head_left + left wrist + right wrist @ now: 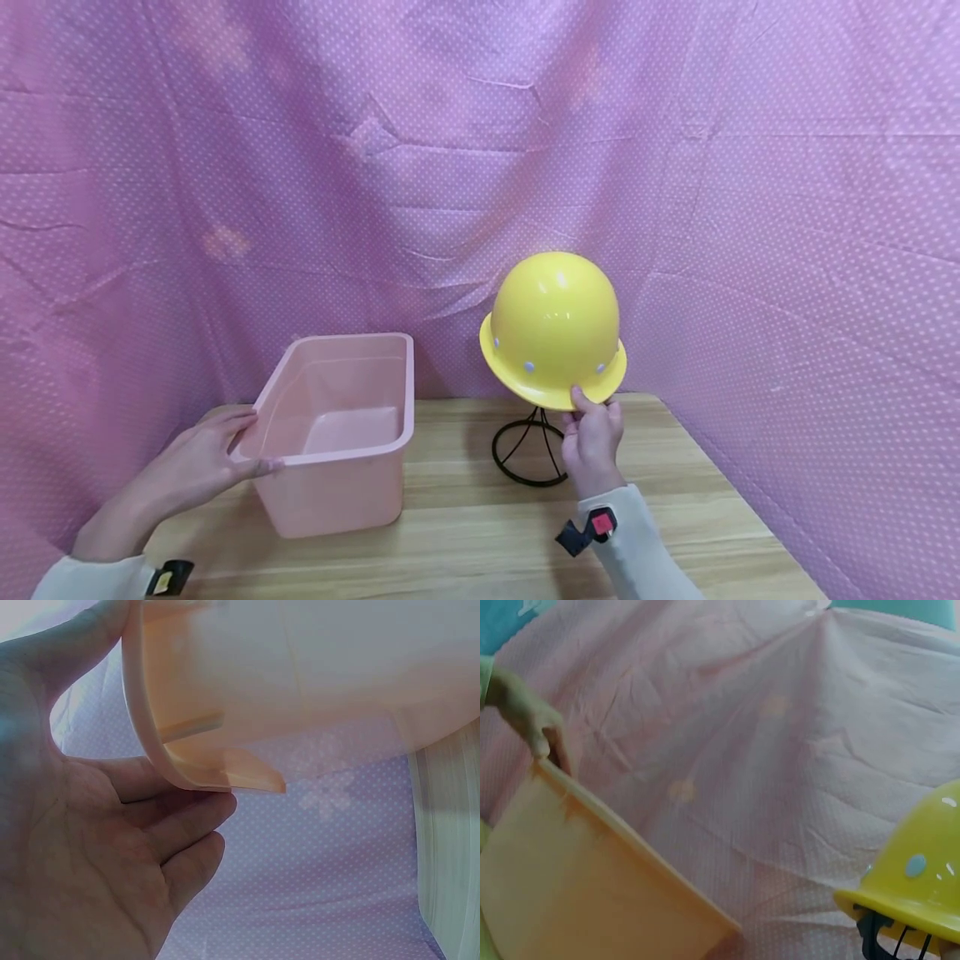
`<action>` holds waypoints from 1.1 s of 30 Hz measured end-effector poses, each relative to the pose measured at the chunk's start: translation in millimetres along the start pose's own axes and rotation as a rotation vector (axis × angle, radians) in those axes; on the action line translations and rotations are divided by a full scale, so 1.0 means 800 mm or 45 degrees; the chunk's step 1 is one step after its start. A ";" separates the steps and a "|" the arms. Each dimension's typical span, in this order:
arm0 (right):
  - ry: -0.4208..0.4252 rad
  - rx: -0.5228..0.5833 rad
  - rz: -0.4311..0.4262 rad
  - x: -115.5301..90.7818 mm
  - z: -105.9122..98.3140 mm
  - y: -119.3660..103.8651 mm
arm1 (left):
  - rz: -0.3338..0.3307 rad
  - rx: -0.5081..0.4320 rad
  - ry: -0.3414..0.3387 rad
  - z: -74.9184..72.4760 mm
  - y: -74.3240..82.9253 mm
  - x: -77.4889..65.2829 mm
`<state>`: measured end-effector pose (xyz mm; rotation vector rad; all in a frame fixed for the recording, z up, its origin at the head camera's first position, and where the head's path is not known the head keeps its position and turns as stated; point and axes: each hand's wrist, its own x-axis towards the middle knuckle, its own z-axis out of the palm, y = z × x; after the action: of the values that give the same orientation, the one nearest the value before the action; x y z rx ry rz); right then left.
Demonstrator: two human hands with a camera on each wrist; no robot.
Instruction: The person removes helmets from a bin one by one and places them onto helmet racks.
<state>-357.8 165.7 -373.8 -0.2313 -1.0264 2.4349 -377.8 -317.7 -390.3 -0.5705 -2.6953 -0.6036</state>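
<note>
A yellow hard hat sits over a black wire stand on the right half of the table. My right hand pinches its front brim, thumb on top and fingers underneath. In the right wrist view, dark strap parts and thin wires show below the hard hat. To the left stands a pink plastic bin, its inside bare where visible. My left hand grips the bin's near left corner, thumb along the front rim. Its fingers curl up against the rim's outer side in the left wrist view, beside the bin wall.
Both things stand on a light wood-grain table. Pink dotted cloth hangs behind and along both sides, close to the table's edges. Table surface separates the bin from the stand.
</note>
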 end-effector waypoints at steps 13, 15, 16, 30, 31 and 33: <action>-0.008 -0.061 0.000 0.001 -0.012 -0.002 | -0.021 -0.005 0.021 0.002 0.004 -0.001; -0.012 -0.057 -0.002 0.000 -0.014 -0.002 | -0.026 -0.006 0.018 0.002 0.004 -0.001; -0.011 -0.058 -0.006 0.000 -0.014 -0.002 | -0.026 -0.007 0.019 0.002 0.005 -0.001; -0.011 -0.051 -0.095 0.002 -0.018 -0.006 | -0.025 -0.010 -0.019 -0.001 0.005 -0.002; -0.011 -0.042 -0.099 0.002 -0.019 -0.007 | -0.022 -0.009 -0.023 -0.001 0.004 -0.002; -0.009 -0.030 -0.109 0.002 -0.020 -0.008 | -0.016 -0.005 -0.026 -0.002 0.003 -0.002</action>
<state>-351.8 180.4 -380.2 -0.1833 -1.0468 2.3497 -375.0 -316.7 -388.9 -0.5640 -2.7193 -0.6103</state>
